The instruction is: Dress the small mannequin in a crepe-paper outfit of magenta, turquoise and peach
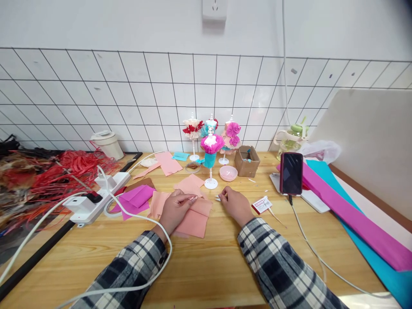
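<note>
My left hand point(174, 210) is over the salmon-pink crepe paper sheets point(196, 221), thumb and forefinger pinched around something tiny and pale that I cannot make out. My right hand point(237, 206) rests on the wooden table just right of the sheets, fingers curled around a small object; only its pale pointed tips point(218, 198) stick out to the left. Between and beyond both hands stands a small white dress form point(210, 182) wearing a turquoise skirt and a magenta ruffle. Three more decorated dress forms point(193, 143) stand behind it.
A pink bowl point(228, 173) and a cardboard box point(247, 162) stand behind my right hand; a small labelled packet point(262, 205) lies right of it. Further right is a propped phone point(291, 174). A white cable point(170, 249) crosses over my left forearm from the power strip point(99, 199).
</note>
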Demonstrator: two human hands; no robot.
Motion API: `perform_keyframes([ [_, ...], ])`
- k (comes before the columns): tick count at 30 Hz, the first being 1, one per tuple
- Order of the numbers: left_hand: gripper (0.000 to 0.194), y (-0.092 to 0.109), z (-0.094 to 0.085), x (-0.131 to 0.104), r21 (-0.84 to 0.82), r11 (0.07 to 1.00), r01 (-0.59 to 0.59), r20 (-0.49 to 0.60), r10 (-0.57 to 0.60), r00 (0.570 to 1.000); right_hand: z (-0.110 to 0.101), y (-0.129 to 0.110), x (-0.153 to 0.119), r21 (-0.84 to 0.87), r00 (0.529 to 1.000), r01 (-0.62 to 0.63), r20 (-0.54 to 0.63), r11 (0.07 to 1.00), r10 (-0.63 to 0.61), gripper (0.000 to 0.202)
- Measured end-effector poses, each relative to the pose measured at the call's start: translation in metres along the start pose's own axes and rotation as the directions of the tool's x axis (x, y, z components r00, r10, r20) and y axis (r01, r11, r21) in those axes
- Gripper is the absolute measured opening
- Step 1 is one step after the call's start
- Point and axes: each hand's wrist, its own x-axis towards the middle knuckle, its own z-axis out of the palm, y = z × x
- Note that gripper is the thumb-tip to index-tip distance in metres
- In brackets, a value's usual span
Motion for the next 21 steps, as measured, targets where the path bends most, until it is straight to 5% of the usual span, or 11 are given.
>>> perform_keyframes([
  [4, 0.022, 0.003, 0.0, -0.002, 0.003, 1.0, -0.015, 0.023, 0.015, 1.0, 0.0, -0.003, -0.003, 0.027, 0.982, 0.085, -0.172, 0.996, -0.08, 0.02],
  [7, 0.021, 0.004, 0.0, -0.002, -0.01, 1.0, -0.029, 0.045, 0.029, 0.999, -0.004, -0.014, -0.01, 0.236, 0.887, 0.387, -0.357, 0.891, -0.291, 0.035],
  [10, 0.02, 0.004, 0.0, -0.002, -0.068, 0.998, -0.016, 0.085, 0.021, 0.996, -0.004, -0.028, -0.019, 0.332, 0.789, 0.608, -0.359, 0.721, -0.499, 0.052],
  [12, 0.019, 0.003, 0.001, -0.003, -0.1, 0.995, 0.002, 0.1, 0.008, 0.995, 0.001, -0.035, -0.022, 0.312, 0.788, 0.612, -0.321, 0.726, -0.526, 0.054],
  [17, 0.017, 0.002, 0.0, -0.003, -0.12, 0.992, 0.023, 0.073, -0.014, 0.997, 0.008, -0.035, -0.019, 0.273, 0.834, 0.535, -0.321, 0.799, -0.449, 0.013],
  [21, 0.019, 0.003, -0.003, -0.002, -0.071, 0.997, -0.037, -0.014, 0.036, 0.999, 0.004, -0.032, -0.019, 0.31, 0.825, 0.534, -0.393, 0.787, -0.406, 0.02],
])
